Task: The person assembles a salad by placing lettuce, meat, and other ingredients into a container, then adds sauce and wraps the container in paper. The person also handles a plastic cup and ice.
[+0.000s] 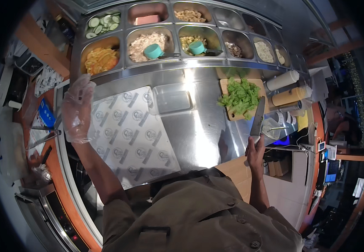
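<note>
My right hand (255,152) grips a knife (258,119) by its light handle, blade pointing away from me beside the cutting board. Chopped lettuce (241,96) is heaped on the small wooden cutting board (233,117). A loose clear plastic glove covers my left hand (79,110), which holds nothing and has its fingers stretched forward. It hovers at the left edge of the counter, near the pan of orange-yellow slices (101,60). Printed wrapping paper (133,138) lies flat to its right. Past the paper sits a shallow clear container (173,101) on the steel counter (203,138).
Steel food pans line the back, with cucumber slices (103,24) and two turquoise scoops (153,51) among them. Squeeze bottles (289,95) lie at the right. A clear bowl (272,128) is beside the knife. An orange-edged side counter (55,168) stands left.
</note>
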`<state>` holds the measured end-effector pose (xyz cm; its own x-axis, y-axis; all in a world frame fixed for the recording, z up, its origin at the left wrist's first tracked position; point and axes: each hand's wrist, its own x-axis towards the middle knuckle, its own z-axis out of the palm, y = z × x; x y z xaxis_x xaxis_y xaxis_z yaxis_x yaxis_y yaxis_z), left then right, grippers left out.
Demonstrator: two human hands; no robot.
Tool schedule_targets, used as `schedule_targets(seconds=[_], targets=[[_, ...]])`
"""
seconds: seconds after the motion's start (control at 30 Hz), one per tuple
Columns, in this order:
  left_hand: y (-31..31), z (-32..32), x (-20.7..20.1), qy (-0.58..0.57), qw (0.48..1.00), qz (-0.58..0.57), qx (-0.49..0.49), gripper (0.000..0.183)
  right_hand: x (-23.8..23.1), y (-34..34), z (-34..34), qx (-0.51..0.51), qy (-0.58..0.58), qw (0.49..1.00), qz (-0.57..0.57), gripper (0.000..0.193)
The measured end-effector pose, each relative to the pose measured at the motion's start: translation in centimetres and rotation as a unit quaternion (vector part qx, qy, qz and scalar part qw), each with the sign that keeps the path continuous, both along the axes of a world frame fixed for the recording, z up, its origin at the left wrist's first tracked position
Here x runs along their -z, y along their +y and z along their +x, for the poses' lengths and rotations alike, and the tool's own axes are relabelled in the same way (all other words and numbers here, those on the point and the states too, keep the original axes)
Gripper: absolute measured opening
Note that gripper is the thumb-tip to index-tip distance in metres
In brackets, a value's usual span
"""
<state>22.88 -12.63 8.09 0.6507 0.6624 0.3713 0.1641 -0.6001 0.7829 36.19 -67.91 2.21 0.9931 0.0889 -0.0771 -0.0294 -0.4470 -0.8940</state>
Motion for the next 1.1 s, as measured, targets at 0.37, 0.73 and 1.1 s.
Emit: schedule_targets(seconds=[0.37,0.73,1.1], targets=[[-39.2,26.7,11.3,0.289,0.902,0.126,0.293,0.142,4.0,-7.6,12.8,0.02,-0.024,0.991,-0.129,0.035],[-43.4,36.2,16.1,0.175,0.887,0.254,0.344,0.102,3.7,-8.2,17.6,-0.095,0.221,0.97,0.024,0.047],[-39.3,38.5,17.2,0.031,0.922,-0.127,0.364,0.045,3.8,-12.0,19.4,-0.03,0.171,0.971,0.161,0.035]])
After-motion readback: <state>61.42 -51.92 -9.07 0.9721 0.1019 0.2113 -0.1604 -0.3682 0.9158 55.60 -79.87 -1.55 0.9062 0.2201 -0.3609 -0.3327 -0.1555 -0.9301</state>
